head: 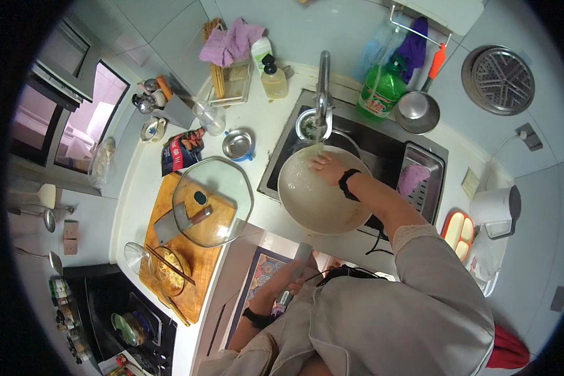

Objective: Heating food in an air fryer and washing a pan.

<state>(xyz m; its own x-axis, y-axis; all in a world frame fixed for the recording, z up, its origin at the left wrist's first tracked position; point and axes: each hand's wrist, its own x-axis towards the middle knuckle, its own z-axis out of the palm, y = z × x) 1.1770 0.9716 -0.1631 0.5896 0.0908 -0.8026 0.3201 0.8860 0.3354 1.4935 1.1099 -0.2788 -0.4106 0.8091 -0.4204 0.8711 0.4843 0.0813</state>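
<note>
A pale, long-handled frying pan [310,202] is tilted over the near edge of the sink [376,141]. My left hand [286,282] grips its grey handle [303,254] close to my body. Inside the pan, my right hand [329,168] presses its fingers against the wet upper wall. Whether something lies under those fingers is hard to make out. Just above, a metal faucet [324,84] points at the pan's far rim, with water under its spout. Behind that rim sits a small metal strainer [305,124] holding green scraps.
Left of the sink, a glass lid [214,188] overlaps a wooden cutting board [202,282] with a cleaver [171,225] and a glass bowl of food [171,270]. A metal bowl [238,144] stands nearby. At right are a drain basket [418,202] and a divided tray [457,232].
</note>
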